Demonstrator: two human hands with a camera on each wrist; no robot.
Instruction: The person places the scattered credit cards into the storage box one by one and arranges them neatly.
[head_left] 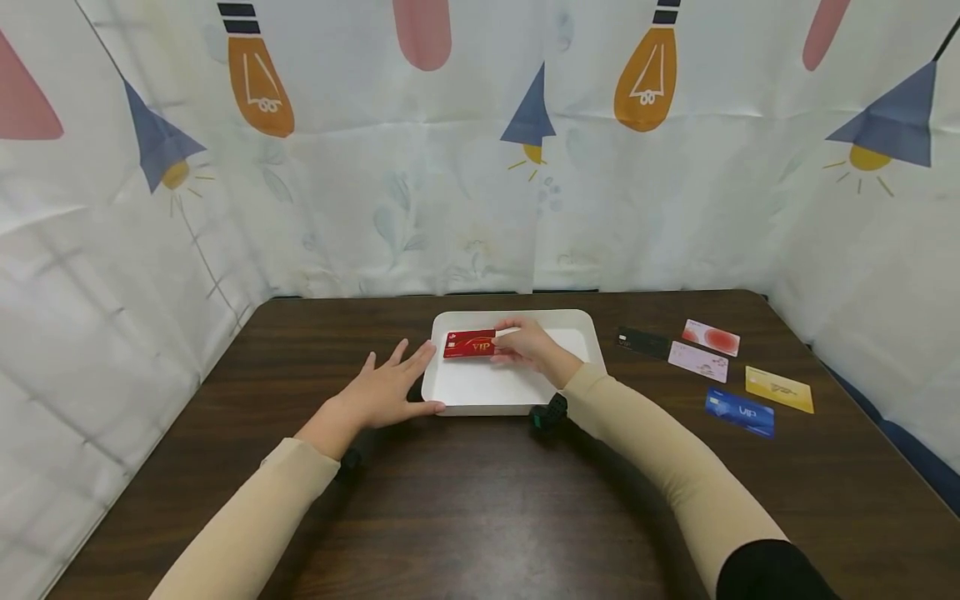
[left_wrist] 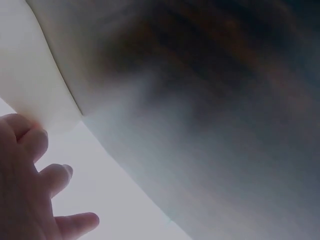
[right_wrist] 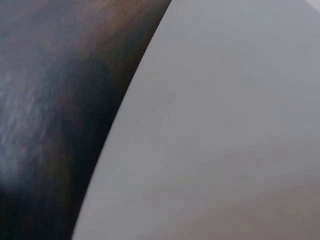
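My right hand (head_left: 531, 346) pinches the right end of a red card (head_left: 461, 344) marked VIP. Both are over the left and middle part of a shallow white tray (head_left: 468, 385). At the tray's left side is my left hand (head_left: 378, 395), its fingers spread and its thumb and fingertips right at the rim. In the left wrist view, the fingers of the left hand (left_wrist: 30, 175) show in front of the white tray wall (left_wrist: 40, 70). Only the tray (right_wrist: 210, 120) and tabletop fill the right wrist view; the right hand is out of that picture.
Several cards lie right of the tray on the dark wooden table (head_left: 495, 500): a black card (head_left: 642, 342), a red-and-pink card (head_left: 711, 337), a pale pink card (head_left: 698, 362), a yellow card (head_left: 779, 389) and a blue VIP card (head_left: 739, 412). A patterned curtain (head_left: 465, 208) hangs behind.
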